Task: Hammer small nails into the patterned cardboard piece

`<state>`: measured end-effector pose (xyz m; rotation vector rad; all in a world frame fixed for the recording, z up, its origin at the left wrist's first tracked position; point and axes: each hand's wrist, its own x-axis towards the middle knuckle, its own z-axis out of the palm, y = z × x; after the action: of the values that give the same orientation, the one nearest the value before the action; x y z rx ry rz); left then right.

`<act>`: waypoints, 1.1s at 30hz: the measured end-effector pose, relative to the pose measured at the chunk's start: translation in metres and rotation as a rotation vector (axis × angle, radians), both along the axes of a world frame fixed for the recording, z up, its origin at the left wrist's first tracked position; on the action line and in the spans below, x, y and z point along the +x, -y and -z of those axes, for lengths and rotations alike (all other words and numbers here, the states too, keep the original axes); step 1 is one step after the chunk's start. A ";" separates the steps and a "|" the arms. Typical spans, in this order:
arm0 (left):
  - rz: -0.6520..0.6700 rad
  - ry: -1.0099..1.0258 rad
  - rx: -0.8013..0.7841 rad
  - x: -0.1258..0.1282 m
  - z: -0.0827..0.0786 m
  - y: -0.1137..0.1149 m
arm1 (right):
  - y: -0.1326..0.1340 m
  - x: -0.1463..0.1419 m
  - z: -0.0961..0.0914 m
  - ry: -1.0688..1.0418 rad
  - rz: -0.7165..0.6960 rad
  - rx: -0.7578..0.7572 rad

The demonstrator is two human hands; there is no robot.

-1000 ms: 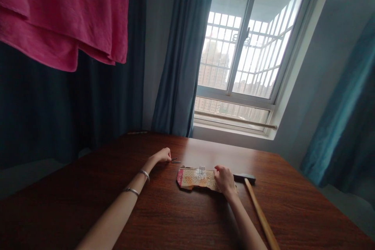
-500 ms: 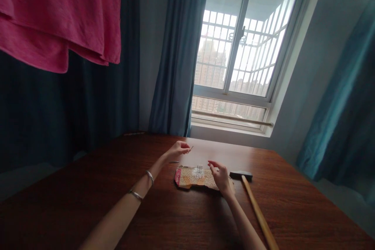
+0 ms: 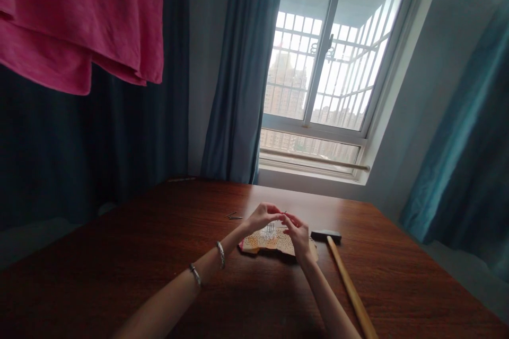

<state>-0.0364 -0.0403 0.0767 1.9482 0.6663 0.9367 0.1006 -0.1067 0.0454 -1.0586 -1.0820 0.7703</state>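
My left hand [image 3: 261, 217] is closed in a pinch on a thin nail [image 3: 284, 213], whose tip shows above the fingers. The fingertips of my right hand [image 3: 297, 235] meet the left ones and close around the same nail. Below both hands lies a ragged-edged, patterned board [image 3: 254, 244] with a pink left end. Several nails [image 3: 270, 227] stand upright in a pale patch near its middle. My right forearm and hand cover part of the board's right side.
A hammer [image 3: 350, 283] with a black head and long wooden handle lies right of the board. Loose nails [image 3: 234, 217] rest on the brown table [image 3: 207, 302] left of it. A pink cloth [image 3: 119, 21] hangs at upper left. Behind are curtains and a barred window [image 3: 318, 69].
My left hand has moved right with the nail, from the board's far left side to my right hand. The fingertips of both hands now meet. More loose nails show on the table.
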 end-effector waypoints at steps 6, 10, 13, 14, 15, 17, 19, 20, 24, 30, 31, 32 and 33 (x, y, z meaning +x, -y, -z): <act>-0.034 0.016 0.058 -0.006 0.002 -0.014 | -0.010 0.006 0.010 0.057 0.067 -0.018; -0.189 0.139 -0.086 -0.010 0.016 -0.025 | -0.019 0.009 0.019 0.291 0.075 0.033; -0.198 0.209 -0.246 -0.010 0.030 -0.025 | -0.026 0.008 0.028 0.368 0.074 0.053; -0.187 0.234 -0.284 -0.009 0.033 -0.024 | -0.028 0.008 0.030 0.374 0.072 0.048; -0.175 0.255 -0.313 -0.009 0.037 -0.023 | -0.029 0.007 0.033 0.384 0.071 0.044; -0.154 0.279 -0.345 -0.007 0.043 -0.021 | -0.032 0.007 0.037 0.405 0.068 0.035; -0.133 0.276 -0.355 -0.006 0.048 -0.021 | -0.033 0.007 0.040 0.424 0.067 0.027; -0.123 0.270 -0.355 -0.005 0.050 -0.021 | -0.033 0.007 0.040 0.434 0.066 0.024; -0.107 0.229 -0.347 -0.004 0.056 -0.023 | -0.031 0.007 0.040 0.479 0.060 0.010; -0.082 0.176 -0.288 -0.003 0.060 -0.025 | -0.025 0.004 0.035 0.565 0.057 -0.007; -0.079 0.165 -0.266 -0.003 0.060 -0.025 | -0.024 0.004 0.034 0.581 0.056 -0.007; -0.076 0.148 -0.240 -0.002 0.061 -0.026 | -0.022 0.004 0.033 0.596 0.057 -0.007; -0.075 0.123 -0.210 -0.002 0.062 -0.026 | -0.022 0.003 0.033 0.610 0.059 -0.006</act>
<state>-0.0384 -0.0142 0.0146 1.6769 0.7393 0.9830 0.1040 -0.0852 0.0123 -1.3675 -1.5511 0.4035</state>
